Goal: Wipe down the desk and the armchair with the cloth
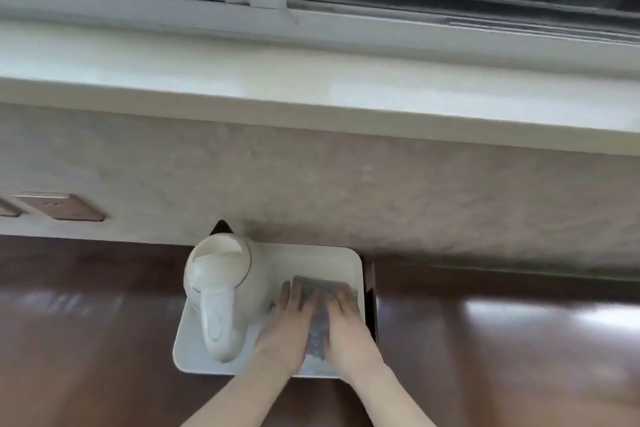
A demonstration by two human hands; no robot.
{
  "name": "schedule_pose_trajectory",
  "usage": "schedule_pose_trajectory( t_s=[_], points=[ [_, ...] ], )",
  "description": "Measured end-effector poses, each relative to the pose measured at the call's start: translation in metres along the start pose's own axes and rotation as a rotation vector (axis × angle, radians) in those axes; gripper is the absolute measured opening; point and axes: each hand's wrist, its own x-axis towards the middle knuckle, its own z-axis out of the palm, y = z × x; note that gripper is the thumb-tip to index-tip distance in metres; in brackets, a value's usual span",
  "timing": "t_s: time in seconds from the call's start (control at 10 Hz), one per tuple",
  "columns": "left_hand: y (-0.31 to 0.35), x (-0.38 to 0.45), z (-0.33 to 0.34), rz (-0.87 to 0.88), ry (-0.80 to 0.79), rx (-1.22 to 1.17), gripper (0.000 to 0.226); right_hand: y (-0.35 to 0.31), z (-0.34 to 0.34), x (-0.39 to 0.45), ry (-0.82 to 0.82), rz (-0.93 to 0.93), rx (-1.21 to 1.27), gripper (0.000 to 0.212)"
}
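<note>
Left hand (289,317) flat and spread, fingers straight, pressing down on the left part of the grey cloth (320,302); right hand (348,322) likewise flat and open on its right part — neither pinching nor gripping it. Further left, on the wall above the dark wooden surface (86,340): a bronze socket plate (60,206). Next along, a cream kettle (221,291) standing on the left half of the white tray (356,263), handle pointing toward the wearer, just beside the left hand. Cloth lying inside the tray's right half, not on the bare surface; no armchair in view. Likely trouble: a leftward sweep knocking the kettle and tipping or spilling it, or a hard push sliding the whole tray against the wall — both from pressing with open palms so close to the kettle's body. Somewhat blurred, so fine contact hard to judge.
</note>
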Motion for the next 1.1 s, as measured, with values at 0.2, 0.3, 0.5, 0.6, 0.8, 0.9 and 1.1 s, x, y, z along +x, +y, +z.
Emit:
schedule_pose_trajectory(
  t_s=[0.2, 0.3, 0.5, 0.6, 0.8, 0.9, 1.1],
  points=[
    [-0.009, 0.037, 0.021, -0.035, -0.118, 0.159, 0.082, 0.007, 0.024, 0.028, -0.210, 0.110, -0.291, 0.096],
    [-0.005, 0.052, 0.019, -0.053, -0.141, 0.238, 0.082, 0.011, 0.018, 0.043, -0.219, 0.126, -0.362, 0.116],
    [-0.010, 0.088, 0.008, -0.117, -0.141, 0.294, 0.097, 0.014, -0.006, 0.073, -0.228, 0.083, -0.558, 0.127],
    [-0.007, 0.087, 0.009, -0.109, -0.126, 0.239, 0.096, 0.018, -0.011, 0.073, -0.241, 0.086, -0.577, 0.124],
    [0.001, 0.014, -0.013, 0.115, 0.159, 0.231, 0.065, 0.004, -0.007, 0.027, -0.131, 0.041, -0.528, 0.087],
    [-0.002, -0.031, -0.050, 0.240, 0.374, 0.430, 0.056, -0.015, -0.018, 0.002, -0.103, 0.074, -0.426, 0.076],
    [-0.007, -0.134, -0.137, 0.321, 0.497, 0.336, 0.060, -0.095, -0.077, -0.074, 0.122, 0.064, -0.228, 0.075]
  ],
)
